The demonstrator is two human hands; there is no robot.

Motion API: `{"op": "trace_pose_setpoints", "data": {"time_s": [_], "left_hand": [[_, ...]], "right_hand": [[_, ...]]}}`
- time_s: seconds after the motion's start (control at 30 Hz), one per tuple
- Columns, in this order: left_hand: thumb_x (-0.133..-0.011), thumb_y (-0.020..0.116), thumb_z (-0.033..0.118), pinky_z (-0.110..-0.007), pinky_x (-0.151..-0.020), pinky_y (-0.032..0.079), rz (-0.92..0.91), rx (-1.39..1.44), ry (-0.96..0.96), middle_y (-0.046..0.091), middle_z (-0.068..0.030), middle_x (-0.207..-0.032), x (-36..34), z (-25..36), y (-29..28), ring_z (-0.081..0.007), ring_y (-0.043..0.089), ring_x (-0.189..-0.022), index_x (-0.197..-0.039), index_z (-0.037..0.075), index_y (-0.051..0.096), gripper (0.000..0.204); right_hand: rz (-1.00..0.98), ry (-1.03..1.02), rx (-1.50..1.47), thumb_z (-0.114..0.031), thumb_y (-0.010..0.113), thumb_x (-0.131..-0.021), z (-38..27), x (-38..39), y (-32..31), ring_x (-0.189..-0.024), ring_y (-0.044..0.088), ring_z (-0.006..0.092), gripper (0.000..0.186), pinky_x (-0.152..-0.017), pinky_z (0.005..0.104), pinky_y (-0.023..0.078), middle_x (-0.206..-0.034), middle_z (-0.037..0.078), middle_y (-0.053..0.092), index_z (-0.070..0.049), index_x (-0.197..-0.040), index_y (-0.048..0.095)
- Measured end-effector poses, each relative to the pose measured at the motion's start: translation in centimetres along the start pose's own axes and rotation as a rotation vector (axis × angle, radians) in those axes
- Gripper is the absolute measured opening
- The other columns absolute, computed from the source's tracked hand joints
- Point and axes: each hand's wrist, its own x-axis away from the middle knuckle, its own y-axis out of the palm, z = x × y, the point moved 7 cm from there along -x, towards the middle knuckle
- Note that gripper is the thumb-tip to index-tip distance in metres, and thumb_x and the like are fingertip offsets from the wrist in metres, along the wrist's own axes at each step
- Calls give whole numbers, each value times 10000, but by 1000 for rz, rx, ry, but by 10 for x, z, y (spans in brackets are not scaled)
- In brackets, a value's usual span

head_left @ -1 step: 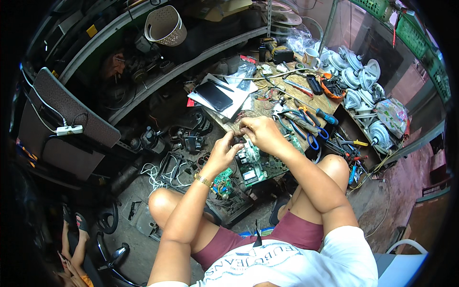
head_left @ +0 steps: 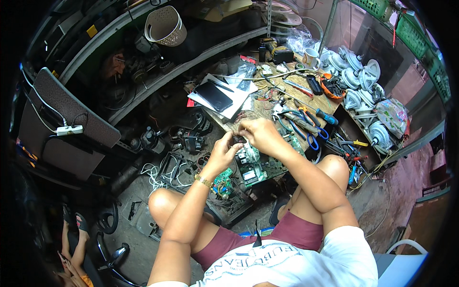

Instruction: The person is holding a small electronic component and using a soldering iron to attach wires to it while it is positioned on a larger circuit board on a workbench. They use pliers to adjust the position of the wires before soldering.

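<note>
My left hand point(head_left: 224, 153) and my right hand point(head_left: 259, 135) meet at the near edge of the workbench point(head_left: 267, 106), fingertips close together. Both are closed in a pinch, and whatever lies between the fingers is too small and covered to make out. Just below them is a green circuit board point(head_left: 263, 170) with white and dark parts on it, partly hidden by my right hand and forearm. A smaller green board point(head_left: 223, 183) with coloured parts sits lower, beside the gold watch on my left wrist.
Pliers with blue handles point(head_left: 312, 140) and a blue screwdriver point(head_left: 327, 116) lie right of my hands. A dark phone point(head_left: 213, 96) rests on white papers beyond them. White plastic pulleys point(head_left: 368, 74) pile up at right. White cable point(head_left: 162, 174) tangles on the floor. Another person's legs point(head_left: 79, 239) show lower left.
My right hand has shifted very slightly at the fingertips. Everything else looks the same.
</note>
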Motion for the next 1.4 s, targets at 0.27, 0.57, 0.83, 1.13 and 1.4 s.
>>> {"op": "trace_pose_setpoints", "data": {"time_s": [0.27, 0.57, 0.83, 1.13, 1.4], "left_hand": [[-954, 602, 181, -247, -758, 490, 220, 734, -17, 657, -102, -1101, -10, -9, -18, -116, 616, -845, -1233, 29, 499, 333], [-959, 587, 125, -264, -739, 520, 321, 728, -62, 651, -128, -1082, -14, -20, -18, -155, 632, -931, -1220, 12, 483, 303], [-917, 591, 52, -252, -719, 494, 481, 308, 83, 643, -75, -980, -16, -28, -62, -117, 592, -809, -1165, 4, 510, 265], [-827, 688, 100, -410, -755, 500, 133, -468, 238, 671, -169, -906, -4, 20, -33, -355, 659, -919, -1138, 42, 555, 343], [-806, 724, 80, -322, -646, 494, 331, -266, 27, 675, -149, -807, -11, 12, -44, -205, 651, -697, -1059, -27, 578, 311]], "right_hand": [[147, 224, -933, -266, 636, -926, 33, -1, 9, -912, 571, 145, 340, -797, 306, 466, -961, 46, 612, -18, -1149, 566], [213, 405, -901, -156, 632, -883, 17, 18, 58, -835, 536, 164, 203, -766, 297, 443, -861, 64, 504, 44, -850, 628], [62, 318, -1008, -162, 549, -946, 11, 3, 23, -714, 526, 106, 200, -668, 262, 433, -771, 15, 575, 11, -856, 593], [-106, 354, 113, -292, 612, -879, 75, -9, -44, -858, 660, 326, 255, -751, 394, 492, -904, 144, 701, -87, -1002, 703], [61, 13, 322, -260, 700, -814, 5, -4, -38, -1050, 614, 343, 440, -898, 434, 480, -1146, 151, 643, -126, -1218, 589]]}}
